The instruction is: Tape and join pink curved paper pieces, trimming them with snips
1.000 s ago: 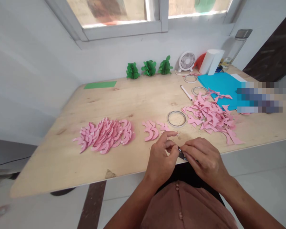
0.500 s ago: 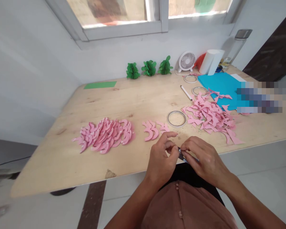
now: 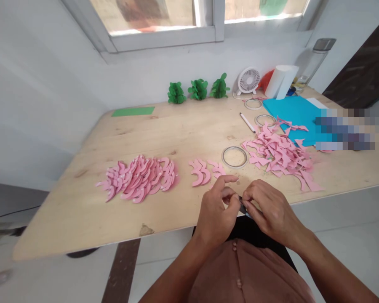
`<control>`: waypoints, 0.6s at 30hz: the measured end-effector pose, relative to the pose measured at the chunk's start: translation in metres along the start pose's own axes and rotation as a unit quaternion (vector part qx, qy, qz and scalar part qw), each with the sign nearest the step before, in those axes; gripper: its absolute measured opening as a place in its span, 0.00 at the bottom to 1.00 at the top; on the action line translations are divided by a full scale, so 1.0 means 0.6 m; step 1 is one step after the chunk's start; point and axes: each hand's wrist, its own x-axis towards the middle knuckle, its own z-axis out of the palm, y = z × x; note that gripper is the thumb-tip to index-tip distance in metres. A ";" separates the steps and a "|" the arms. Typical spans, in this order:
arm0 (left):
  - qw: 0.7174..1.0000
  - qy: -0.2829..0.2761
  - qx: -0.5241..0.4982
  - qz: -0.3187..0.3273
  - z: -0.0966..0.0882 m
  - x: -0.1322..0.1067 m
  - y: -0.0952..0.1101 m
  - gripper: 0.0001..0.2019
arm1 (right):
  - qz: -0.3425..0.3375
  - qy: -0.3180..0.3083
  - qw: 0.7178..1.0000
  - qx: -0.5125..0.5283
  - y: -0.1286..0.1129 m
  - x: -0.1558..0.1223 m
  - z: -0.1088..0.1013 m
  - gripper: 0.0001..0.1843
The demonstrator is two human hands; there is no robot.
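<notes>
My left hand [image 3: 216, 210] and my right hand [image 3: 270, 208] meet at the near edge of the wooden table [image 3: 183, 134]. Both pinch a small dark object [image 3: 242, 205] between their fingertips; I cannot make out what it is. The left index finger sticks out above the pinch. Just beyond the hands lie a few pink crescent cut-outs [image 3: 205, 170]. A large pile of the same pink crescents [image 3: 139, 177] lies to the left.
A heap of pink paper scraps [image 3: 279, 153] and a tape ring [image 3: 234, 156] lie to the right. Farther back are blue paper [image 3: 295, 111], a pen [image 3: 246, 122], a small fan [image 3: 248, 81], a white roll [image 3: 281, 81], a bottle [image 3: 312, 63], three green paper trees [image 3: 198, 89] and a green sheet [image 3: 133, 111].
The two hands have shifted slightly, staying pinched together on the small dark object. Nothing on the table has moved.
</notes>
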 end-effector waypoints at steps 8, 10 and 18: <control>1.000 -0.009 -0.004 -0.017 0.004 -0.003 -0.001 0.16 | -0.011 0.002 1.000 -0.008 0.003 -0.011 -0.001 0.07; 1.000 -0.007 -0.006 -0.018 0.005 -0.004 0.000 0.16 | -0.015 0.009 1.000 -0.005 0.003 -0.013 -0.001 0.06; 0.999 -0.016 -0.024 -0.020 0.006 -0.006 0.001 0.16 | -0.022 0.018 0.999 0.016 0.003 -0.021 -0.003 0.06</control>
